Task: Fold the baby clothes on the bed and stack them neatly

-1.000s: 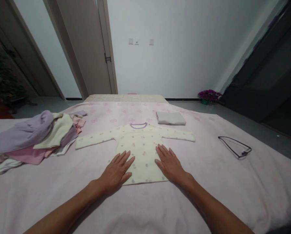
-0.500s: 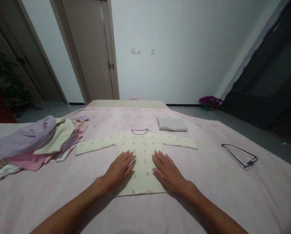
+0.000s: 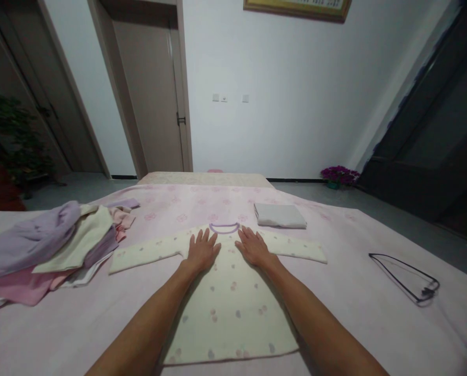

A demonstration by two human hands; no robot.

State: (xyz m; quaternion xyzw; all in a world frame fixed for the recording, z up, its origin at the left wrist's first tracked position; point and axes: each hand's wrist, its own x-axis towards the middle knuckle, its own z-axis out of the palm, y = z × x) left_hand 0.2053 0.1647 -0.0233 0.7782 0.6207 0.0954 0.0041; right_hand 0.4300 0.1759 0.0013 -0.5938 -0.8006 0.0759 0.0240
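- Cream baby top (image 3: 229,303) lies spread flat on the pink bedspread (image 3: 354,313), sleeves out; purple neckline far from the person
- left hand (image 3: 202,250) and right hand (image 3: 253,247) press flat near the collar, fingers extended, gripping nothing
- clothes pile (image 3: 49,240) left; folded cloth (image 3: 280,215) beyond; wire hanger (image 3: 408,275) right

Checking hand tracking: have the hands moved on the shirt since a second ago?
Yes. Both the left hand and right hand slid up the shirt from its hem area to just below the purple collar.
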